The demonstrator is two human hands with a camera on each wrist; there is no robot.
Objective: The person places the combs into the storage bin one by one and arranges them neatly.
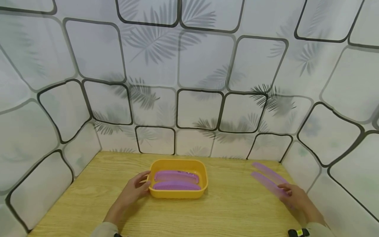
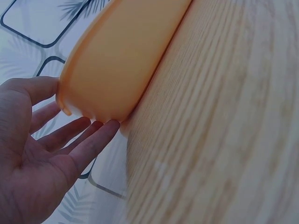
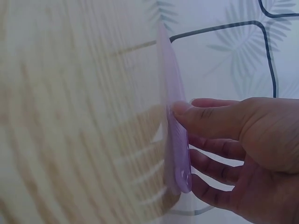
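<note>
A yellow plastic basket (image 1: 178, 195) stands on the table with two purple combs (image 1: 177, 186) lying in it. At its left end my left hand (image 1: 137, 187) touches the wall and rim, fingers spread and fairly straight, as the left wrist view shows on the basket wall (image 2: 117, 56). Far to the right, my right hand (image 1: 296, 197) pinches a purple comb (image 1: 267, 183) low over the table. Thumb and fingers sit on either side of the comb (image 3: 177, 154) in the right wrist view. Another purple comb (image 1: 270, 172) lies just behind it.
The wood-grain table (image 1: 231, 210) backs onto a wall (image 1: 201, 108) covered with a pattern of rounded squares and leaves. Side walls with the same pattern close in at left (image 1: 35, 164) and right (image 1: 349, 184), the right one close to my right hand.
</note>
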